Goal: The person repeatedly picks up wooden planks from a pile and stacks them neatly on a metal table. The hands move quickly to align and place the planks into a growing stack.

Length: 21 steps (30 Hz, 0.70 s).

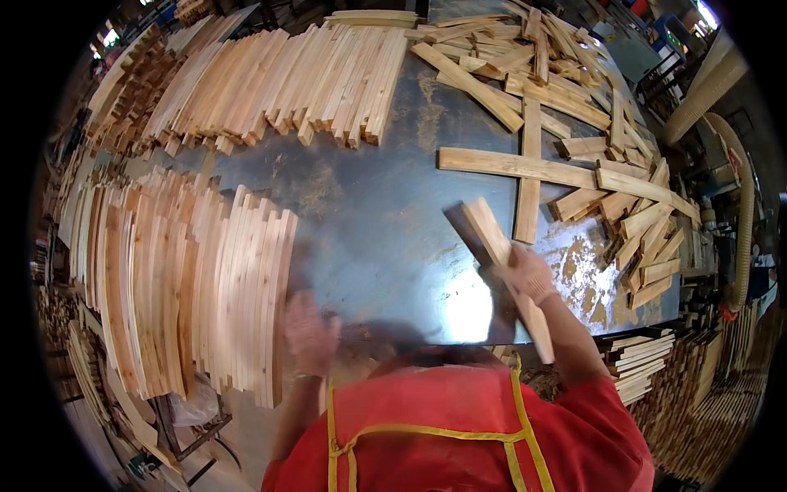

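My right hand (pixel 529 274) is closed around a short wooden board (pixel 490 232), which it holds tilted above the metal tabletop (pixel 373 221). The board's lower end reaches past the table's front edge. My left hand (pixel 310 332) is smeared by motion beside the near end of a row of wooden strips (pixel 246 287) standing side by side on the left. Its fingers are too blurred to read, and I cannot tell whether it touches the strips. Just beyond my right hand, a loose board (pixel 529 176) lies under a longer crosswise board (pixel 516 166).
A jumbled heap of boards (pixel 574 90) covers the right and far right of the table. Another row of strips (pixel 279 86) lies at the far left. Stacked lumber (pixel 639 365) stands below the table's right front edge, near a ribbed hose (pixel 744 221).
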Available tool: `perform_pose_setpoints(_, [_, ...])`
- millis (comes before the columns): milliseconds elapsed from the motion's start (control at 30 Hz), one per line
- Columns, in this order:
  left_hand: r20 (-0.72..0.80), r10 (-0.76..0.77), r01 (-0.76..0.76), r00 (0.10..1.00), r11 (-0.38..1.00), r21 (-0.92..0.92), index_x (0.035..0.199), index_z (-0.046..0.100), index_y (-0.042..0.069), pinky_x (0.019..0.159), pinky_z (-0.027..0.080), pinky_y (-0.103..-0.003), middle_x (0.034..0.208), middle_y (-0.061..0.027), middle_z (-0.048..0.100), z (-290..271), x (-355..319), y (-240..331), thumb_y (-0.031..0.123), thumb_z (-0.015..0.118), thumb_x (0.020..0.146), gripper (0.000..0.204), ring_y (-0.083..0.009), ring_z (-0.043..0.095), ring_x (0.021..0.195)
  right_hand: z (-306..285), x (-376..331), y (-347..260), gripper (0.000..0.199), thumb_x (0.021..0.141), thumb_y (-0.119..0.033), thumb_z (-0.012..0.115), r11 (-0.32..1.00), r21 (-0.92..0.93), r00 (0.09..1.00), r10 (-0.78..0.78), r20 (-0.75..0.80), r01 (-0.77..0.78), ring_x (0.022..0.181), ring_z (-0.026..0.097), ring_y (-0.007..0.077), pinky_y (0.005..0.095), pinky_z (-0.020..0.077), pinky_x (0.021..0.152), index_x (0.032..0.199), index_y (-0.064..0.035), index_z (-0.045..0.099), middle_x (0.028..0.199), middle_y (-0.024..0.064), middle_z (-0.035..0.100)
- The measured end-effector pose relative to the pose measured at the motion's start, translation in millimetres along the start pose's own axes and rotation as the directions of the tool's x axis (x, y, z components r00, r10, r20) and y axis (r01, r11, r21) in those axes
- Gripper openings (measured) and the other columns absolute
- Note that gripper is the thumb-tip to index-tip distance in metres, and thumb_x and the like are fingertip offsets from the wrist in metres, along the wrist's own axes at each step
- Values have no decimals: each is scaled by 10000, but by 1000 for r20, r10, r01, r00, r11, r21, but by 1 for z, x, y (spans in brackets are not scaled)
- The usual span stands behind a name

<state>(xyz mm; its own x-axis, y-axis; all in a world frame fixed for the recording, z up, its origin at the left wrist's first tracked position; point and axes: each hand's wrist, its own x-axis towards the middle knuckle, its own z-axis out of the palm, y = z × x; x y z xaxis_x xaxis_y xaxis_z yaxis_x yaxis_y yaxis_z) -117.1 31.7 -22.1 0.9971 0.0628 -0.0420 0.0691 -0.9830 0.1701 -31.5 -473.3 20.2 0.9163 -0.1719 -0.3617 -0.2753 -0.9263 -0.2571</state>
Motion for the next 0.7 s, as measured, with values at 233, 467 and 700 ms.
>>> perform_pose_setpoints(233, [525,118,332,843,654,-680,1560,567,44,1085,531,-459,1384,-228,696,23,83,168,342,750,977,680,-392,687,1265,5,124,-132,813,910,-638,794,475,857,967,-45,252,-201,1193,731,327,417,560,1030,1391,12,708,1308,222,768])
perform_pose_setpoints(467, [784,48,744,619,283,-605,1406,663,43,937,549,-422,1096,-142,727,37,110,155,230,764,946,507,-268,699,1038,-55,238,-30,869,807,-501,836,877,-442,934,-299,-193,189,1393,632,339,517,526,1095,1566,-174,567,1481,111,678])
perform_pose_setpoints(700, [312,-263,339,913,914,-222,1409,707,76,1049,539,-492,1299,-112,756,9,29,80,276,740,933,517,-366,682,1244,-43,170,-25,1008,772,-640,834,903,-143,871,-334,361,405,1225,730,406,466,567,1062,1577,-85,588,1301,236,768])
